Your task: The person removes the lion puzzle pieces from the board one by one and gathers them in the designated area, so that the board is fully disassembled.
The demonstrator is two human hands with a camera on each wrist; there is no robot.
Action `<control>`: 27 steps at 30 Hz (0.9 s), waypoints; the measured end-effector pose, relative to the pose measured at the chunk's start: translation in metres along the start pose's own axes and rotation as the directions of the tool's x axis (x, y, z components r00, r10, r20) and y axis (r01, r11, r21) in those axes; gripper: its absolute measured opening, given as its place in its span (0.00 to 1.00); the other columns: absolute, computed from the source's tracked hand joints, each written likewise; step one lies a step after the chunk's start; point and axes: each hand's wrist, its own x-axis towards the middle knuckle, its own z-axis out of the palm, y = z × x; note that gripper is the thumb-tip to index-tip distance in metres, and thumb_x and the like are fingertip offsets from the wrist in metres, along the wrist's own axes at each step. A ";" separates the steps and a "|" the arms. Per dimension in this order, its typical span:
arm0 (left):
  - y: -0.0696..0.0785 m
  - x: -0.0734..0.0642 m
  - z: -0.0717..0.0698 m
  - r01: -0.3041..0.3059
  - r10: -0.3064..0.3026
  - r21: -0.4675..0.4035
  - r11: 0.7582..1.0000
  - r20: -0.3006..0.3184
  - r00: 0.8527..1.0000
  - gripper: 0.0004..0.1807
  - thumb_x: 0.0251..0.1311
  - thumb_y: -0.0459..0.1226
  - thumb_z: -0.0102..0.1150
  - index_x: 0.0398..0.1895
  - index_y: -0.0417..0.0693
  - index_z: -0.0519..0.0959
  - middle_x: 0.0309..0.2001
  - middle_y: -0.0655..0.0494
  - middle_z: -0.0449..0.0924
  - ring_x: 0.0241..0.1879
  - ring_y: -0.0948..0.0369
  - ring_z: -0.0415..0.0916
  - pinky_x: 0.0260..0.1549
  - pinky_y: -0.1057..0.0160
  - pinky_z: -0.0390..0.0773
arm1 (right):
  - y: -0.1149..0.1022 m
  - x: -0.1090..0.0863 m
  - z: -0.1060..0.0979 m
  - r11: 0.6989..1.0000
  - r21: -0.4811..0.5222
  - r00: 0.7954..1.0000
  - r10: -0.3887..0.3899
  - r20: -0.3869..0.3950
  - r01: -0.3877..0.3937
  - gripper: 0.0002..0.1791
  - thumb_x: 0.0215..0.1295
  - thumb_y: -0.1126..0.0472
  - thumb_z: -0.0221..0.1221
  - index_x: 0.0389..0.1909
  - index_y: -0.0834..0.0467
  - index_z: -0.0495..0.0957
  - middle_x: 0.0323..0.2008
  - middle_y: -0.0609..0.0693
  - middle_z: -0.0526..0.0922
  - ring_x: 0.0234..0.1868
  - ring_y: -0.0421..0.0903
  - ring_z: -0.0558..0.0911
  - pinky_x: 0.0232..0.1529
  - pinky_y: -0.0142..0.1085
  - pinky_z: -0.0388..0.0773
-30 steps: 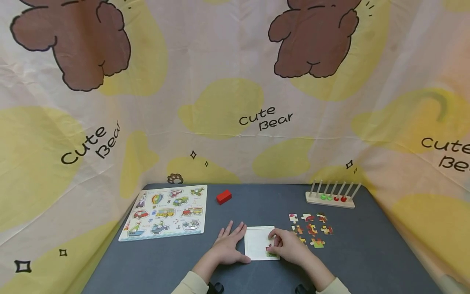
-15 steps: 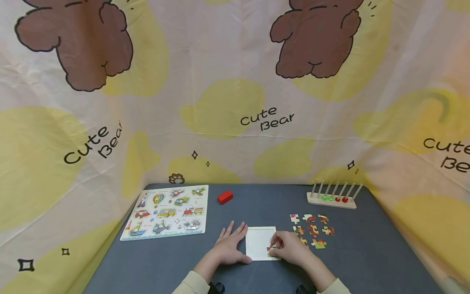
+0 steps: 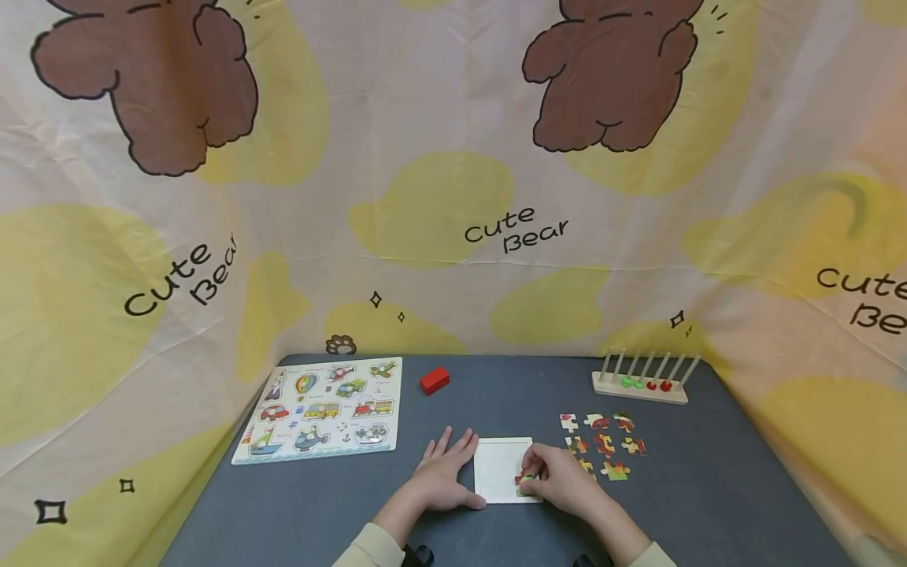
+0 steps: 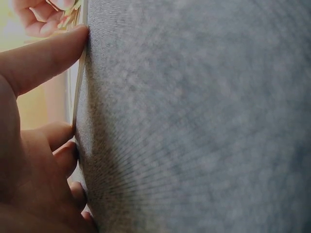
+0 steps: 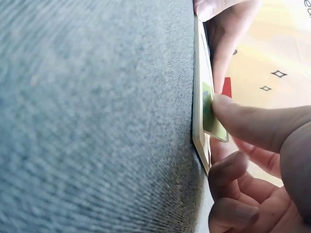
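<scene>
A square white puzzle tray (image 3: 496, 471) lies on the grey table in front of me. My left hand (image 3: 441, 477) rests at its left side, fingers spread, with thumb and index fingertip touching the tray's edge in the left wrist view. At the tray's lower right corner my right hand (image 3: 560, 476) pinches a green and red jigsaw piece (image 5: 216, 128) between thumb and curled fingers. That piece sits tilted against the tray's rim in the right wrist view. Several loose jigsaw pieces (image 3: 605, 446) lie to the right of the tray, some partly hidden behind the right hand.
A picture board of vehicles (image 3: 319, 409) lies at the back left, with a red block (image 3: 434, 380) beside it. A wooden peg stand (image 3: 640, 386) with green and red beads is at the back right. A bear-print cloth (image 3: 425, 276) hangs behind the table.
The right hand's fingers have shifted slightly over the jigsaw piece in the corner, covering more of it. The left hand holds its place on the tray.
</scene>
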 end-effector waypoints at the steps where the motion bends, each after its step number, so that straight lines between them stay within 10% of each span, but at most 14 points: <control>1: 0.000 0.000 0.000 -0.001 0.001 0.000 1.000 0.001 1.000 0.57 0.46 0.56 0.76 0.79 0.57 0.59 0.80 0.60 0.53 0.82 0.48 0.35 0.76 0.38 0.37 | 0.000 0.000 0.000 1.000 0.008 1.000 0.001 0.001 -0.001 0.13 0.55 0.59 0.74 0.34 0.53 0.78 0.25 0.43 0.78 0.22 0.37 0.72 0.22 0.30 0.69; 27: 0.000 0.001 0.000 0.012 -0.012 0.005 1.000 -0.001 1.000 0.57 0.45 0.56 0.76 0.79 0.58 0.59 0.80 0.61 0.53 0.82 0.48 0.34 0.76 0.37 0.37 | -0.006 -0.007 -0.028 0.998 0.066 0.994 0.029 -0.101 -0.022 0.07 0.66 0.59 0.66 0.41 0.57 0.83 0.27 0.43 0.82 0.23 0.38 0.75 0.23 0.31 0.73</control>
